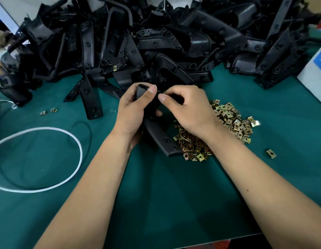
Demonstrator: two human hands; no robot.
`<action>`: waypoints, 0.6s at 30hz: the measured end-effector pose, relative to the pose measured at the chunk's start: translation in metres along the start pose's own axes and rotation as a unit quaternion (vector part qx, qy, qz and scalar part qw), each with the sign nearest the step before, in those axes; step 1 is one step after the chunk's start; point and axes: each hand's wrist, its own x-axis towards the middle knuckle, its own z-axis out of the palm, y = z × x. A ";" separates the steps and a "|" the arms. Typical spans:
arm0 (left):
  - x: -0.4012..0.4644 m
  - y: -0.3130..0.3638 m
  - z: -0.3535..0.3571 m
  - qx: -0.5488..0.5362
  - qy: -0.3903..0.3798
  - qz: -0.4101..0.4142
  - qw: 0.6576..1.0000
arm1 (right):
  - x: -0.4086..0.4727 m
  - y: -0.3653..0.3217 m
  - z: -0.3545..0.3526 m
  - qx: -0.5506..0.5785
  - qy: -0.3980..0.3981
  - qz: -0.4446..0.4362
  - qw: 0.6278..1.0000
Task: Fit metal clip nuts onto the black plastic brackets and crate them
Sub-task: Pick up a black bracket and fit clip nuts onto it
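Note:
A long black plastic bracket (161, 137) is held over the middle of the green table. My left hand (132, 112) grips its upper end, thumb on top. My right hand (188, 108) pinches the same end from the right with thumb and fingers; whether a clip nut sits under them is hidden. A heap of brass-coloured metal clip nuts (228, 121) lies just right of the bracket, partly under my right wrist. A big pile of black brackets (156, 42) fills the back of the table.
A white cable (73, 139) and a thin black cable (87, 130) loop on the left of the green mat (174, 194). Two stray clip nuts (48, 111) lie at left, one (271, 153) at right. A white box (316, 72) stands at the right edge.

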 end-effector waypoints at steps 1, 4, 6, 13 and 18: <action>0.000 0.000 0.000 -0.004 -0.001 -0.003 1.000 | 0.000 -0.001 0.000 -0.002 0.001 -0.002 1.000; -0.001 -0.001 0.001 -0.008 -0.009 -0.014 1.000 | 0.000 -0.001 -0.002 -0.004 0.002 -0.008 1.000; -0.001 -0.001 0.001 -0.016 -0.011 -0.026 0.999 | 0.000 -0.001 -0.003 -0.003 -0.005 -0.008 1.000; -0.002 0.001 0.012 -0.006 0.029 -0.001 1.000 | 0.000 -0.004 -0.005 0.038 0.013 0.026 0.999; -0.004 0.009 0.044 0.002 0.076 0.043 0.996 | -0.002 -0.007 -0.018 0.061 0.041 0.020 0.997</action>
